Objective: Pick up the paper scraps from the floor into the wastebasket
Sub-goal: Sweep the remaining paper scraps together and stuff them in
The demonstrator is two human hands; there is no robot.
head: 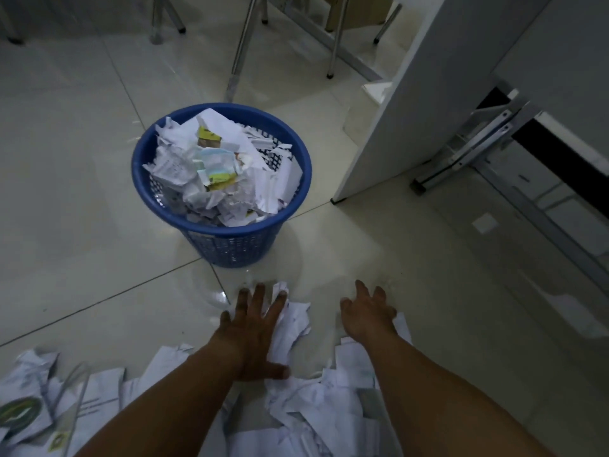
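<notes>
Now hands among paper scraps.

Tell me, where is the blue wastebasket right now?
In the head view, the blue wastebasket stands on the tiled floor near the middle, just beyond the left hand and right hand, with the white cabinet to its right.
</notes>
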